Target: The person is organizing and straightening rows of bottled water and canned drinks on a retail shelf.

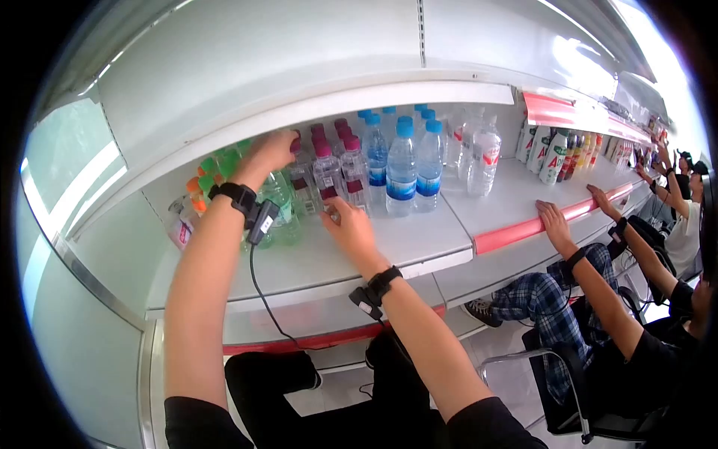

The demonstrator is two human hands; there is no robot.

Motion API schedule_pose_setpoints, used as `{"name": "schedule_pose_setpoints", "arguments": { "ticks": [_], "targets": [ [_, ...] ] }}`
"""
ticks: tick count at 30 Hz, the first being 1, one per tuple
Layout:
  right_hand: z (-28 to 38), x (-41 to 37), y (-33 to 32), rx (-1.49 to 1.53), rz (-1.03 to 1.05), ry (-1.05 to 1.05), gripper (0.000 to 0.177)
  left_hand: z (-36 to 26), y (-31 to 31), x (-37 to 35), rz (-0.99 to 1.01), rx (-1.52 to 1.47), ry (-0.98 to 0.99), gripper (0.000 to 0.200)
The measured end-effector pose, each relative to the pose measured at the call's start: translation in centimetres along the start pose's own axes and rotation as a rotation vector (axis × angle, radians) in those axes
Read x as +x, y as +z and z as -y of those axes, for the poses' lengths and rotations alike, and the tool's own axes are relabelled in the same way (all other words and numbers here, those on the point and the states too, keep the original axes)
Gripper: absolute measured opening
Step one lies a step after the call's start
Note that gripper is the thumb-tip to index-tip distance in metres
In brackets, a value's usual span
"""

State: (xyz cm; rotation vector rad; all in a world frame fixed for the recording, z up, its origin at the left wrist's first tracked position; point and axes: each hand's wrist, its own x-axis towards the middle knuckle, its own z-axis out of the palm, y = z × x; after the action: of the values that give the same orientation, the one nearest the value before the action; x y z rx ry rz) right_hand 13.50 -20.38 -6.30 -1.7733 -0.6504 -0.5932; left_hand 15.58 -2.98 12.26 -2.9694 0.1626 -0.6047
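My left hand reaches over the green-tinted bottles, its fingers closed at the dark purple cap of a clear water bottle. That bottle stands at the left end of a group with the same caps. In front of the group is my right hand, fingers loosely curled and apart, right at the base of another purple-capped water bottle. Both wrists wear black straps with small boxes. Blue-capped water bottles stand just right of the group.
Orange-capped bottles stand at the shelf's left end, partly hidden. Right of the blue caps are clear bottles. An upper shelf edge overhangs the bottles. Another person's hands rest on the red shelf strip at right.
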Motion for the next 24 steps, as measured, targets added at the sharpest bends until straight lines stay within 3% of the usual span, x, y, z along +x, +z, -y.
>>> {"name": "schedule_pose_setpoints", "arguments": {
  "ticks": [1, 3, 5, 10, 13, 16, 20, 24],
  "targets": [
    [0.2, -0.1, 0.0, 0.007, 0.033, 0.007, 0.024, 0.0, -0.1, -0.2, -0.048, -0.061, 0.021, 0.037],
    [-0.2, -0.1, 0.1, 0.020, 0.050, 0.011, 0.026, 0.5, 0.4, -0.3, -0.104, -0.062, 0.049, 0.042],
    [-0.6, 0.0, 0.3, 0.032, 0.050, 0.016, 0.028, 0.1, 0.4, -0.4, -0.134, -0.158, -0.048, 0.042],
    [-0.7, -0.1, 0.0, 0.010, 0.068, -0.006, 0.026, -1.2, -0.5, -2.7, -0.151, -0.066, 0.027, 0.036],
    [-0.9, -0.2, 0.3, 0.055, 0.068, -0.002, 0.028, -1.7, -0.1, -4.3, -0.298, -0.063, 0.118, 0.034],
    [-1.1, 0.0, 0.5, 0.093, 0.065, 0.001, 0.035, -2.8, 0.1, -5.6, -0.581, -0.162, 0.154, 0.034],
    [-0.2, 0.1, -0.1, 0.141, 0.050, -0.015, 0.045, -5.0, -0.6, -7.2, -0.729, -0.329, 0.102, 0.032],
    [0.0, 0.1, -1.1, 0.224, 0.017, -0.020, 0.054, -6.3, -1.4, -8.6, -0.602, -0.488, 0.165, 0.031]
  ]
}}
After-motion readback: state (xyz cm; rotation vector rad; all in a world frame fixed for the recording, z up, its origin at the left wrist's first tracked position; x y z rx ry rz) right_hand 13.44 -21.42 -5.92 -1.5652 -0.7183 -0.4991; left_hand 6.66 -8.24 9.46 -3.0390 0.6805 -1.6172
